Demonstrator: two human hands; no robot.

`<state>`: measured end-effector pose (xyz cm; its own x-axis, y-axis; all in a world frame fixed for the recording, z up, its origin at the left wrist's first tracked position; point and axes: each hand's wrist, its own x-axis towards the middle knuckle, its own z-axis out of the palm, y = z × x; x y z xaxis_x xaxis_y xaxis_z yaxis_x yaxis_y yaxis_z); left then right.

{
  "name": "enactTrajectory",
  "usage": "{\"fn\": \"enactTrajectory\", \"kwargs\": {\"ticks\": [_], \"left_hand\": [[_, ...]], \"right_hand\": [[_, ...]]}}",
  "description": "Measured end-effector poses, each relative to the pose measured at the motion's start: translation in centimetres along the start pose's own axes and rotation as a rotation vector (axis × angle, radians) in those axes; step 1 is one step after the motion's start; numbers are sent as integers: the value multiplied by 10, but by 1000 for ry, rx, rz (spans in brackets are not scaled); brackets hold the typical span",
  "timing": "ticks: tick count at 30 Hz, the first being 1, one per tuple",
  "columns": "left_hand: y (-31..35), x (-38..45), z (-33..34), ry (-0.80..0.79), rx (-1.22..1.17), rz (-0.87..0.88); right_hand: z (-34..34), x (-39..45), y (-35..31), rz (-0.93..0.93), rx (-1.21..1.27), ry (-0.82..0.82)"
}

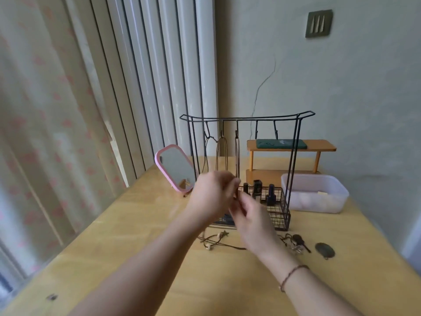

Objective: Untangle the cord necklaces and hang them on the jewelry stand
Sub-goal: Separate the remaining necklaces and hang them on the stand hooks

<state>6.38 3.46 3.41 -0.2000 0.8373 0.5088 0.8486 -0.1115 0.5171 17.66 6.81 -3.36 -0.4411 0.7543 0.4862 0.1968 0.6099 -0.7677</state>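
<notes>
Cord necklaces (214,241) not yet hung lie on the table (136,224) just in front of the jewelry stand (247,119): one loose tangle with pale beads and a small star below the stand's left half, and a second cluster with dark pendants (298,244) in front of its right corner. Three cords (219,153) already hang straight down from hooks on the left half of the stand's top bar; the two hooks toward the right end look bare.

Both hands meet in front of the stand's wire basket (276,207), at about its rim. The left hand (210,195) and right hand (249,218) have fingers curled toward each other and seem to pinch something thin between them, probably a cord or clasp, but motion blur smears the fingertips and I cannot tell what either one holds, nor whether a strand runs from them down to the tangle.

The free hooks sit up and to the right of the hands, so a cord would have to rise with its loop held open and its long axis hanging vertical; the right hand looks nearer those hooks. Hands hide the basket's left part and the foot of the hung cords.
</notes>
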Motion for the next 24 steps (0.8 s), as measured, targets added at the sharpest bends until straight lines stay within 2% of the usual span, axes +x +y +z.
{"fn": "enactTrajectory", "kwargs": {"ticks": [3,5,8,11,12,16,20,24], "left_hand": [[-12,-17,8,26,93,18],[-16,-21,9,-21,84,1],[-8,-21,4,-168,-305,-113],[9,-13,-6,-196,-710,-173],[13,-8,-8,-196,-773,-163],[26,16,-13,-165,-736,-42],[30,45,-8,-80,-621,60],[27,60,-1,-16,-415,120]], "right_hand": [[15,-15,5,27,-34,-17],[18,-18,4,71,-1,-7],[19,-20,-1,68,133,-4],[19,-24,2,-17,133,23],[17,-24,4,-15,129,8],[0,3,3,50,222,-47],[-11,57,14,-38,-154,92],[-4,91,33,-70,-341,191]]}}
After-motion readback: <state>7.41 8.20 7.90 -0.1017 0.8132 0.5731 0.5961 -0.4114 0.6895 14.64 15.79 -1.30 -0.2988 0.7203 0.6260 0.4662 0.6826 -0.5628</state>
